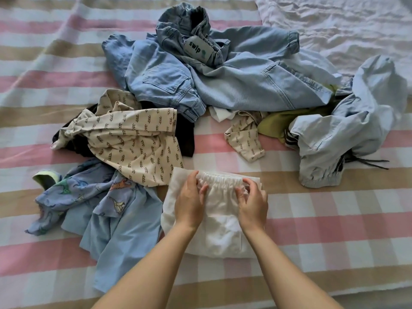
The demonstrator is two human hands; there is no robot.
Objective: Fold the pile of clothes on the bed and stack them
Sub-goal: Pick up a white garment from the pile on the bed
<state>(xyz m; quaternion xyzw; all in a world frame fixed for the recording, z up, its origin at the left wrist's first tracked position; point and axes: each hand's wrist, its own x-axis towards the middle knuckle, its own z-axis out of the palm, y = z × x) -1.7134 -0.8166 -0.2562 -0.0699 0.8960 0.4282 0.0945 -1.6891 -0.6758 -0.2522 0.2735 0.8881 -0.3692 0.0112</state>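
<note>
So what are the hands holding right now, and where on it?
The left hand and right hand both pinch the white shorts by the elastic waistband, one near each end.

The white garment (219, 221) is thin, matt woven cloth, slightly creased, with a puckered elastic waistband (219, 176) gathered into fine ridges. The jeans (240, 79) behind it are faded pale-blue denim, matt, with a visible twill rib and raised stitched seams; a smooth grey label (198, 50) sits at one waistband. The cream printed top (138, 139) looks like soft, matt jersey. The dinosaur-print shirt (89, 197) is light, crumpled cloth. The pale blue trousers (347, 130) are smoother, thinner fabric. The bed (323, 219) wears a matt checked woven cover.
</note>
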